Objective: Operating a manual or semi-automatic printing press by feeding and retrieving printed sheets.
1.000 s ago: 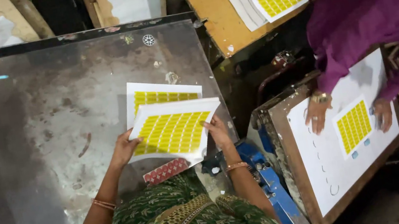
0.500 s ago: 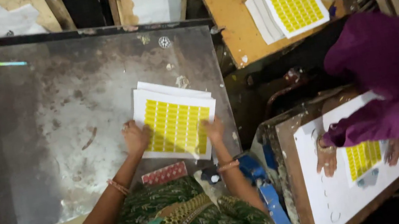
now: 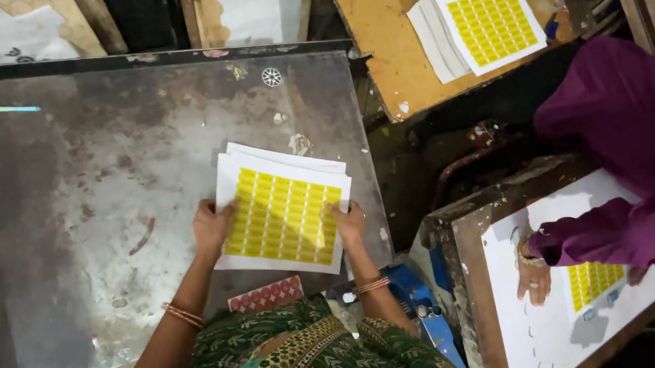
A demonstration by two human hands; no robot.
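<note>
A small stack of white sheets printed with yellow label grids [image 3: 284,211] lies on the dark metal table [image 3: 75,211]. My left hand [image 3: 210,226] presses the stack's left edge. My right hand [image 3: 349,221] holds its right edge. Both hands square the sheets between them, fingers curled against the paper. Bangles circle both wrists.
A second stack of yellow-grid sheets [image 3: 484,21] rests on an orange board at the upper right. A person in a purple sleeve [image 3: 641,165] works at a white board [image 3: 523,302] with another yellow sheet [image 3: 593,281]. A red patterned card [image 3: 266,295] lies near my lap.
The stack, lifted and fanned one second ago, has been lowered and gathered flat on the table. The person in purple has leaned further over the white board.
</note>
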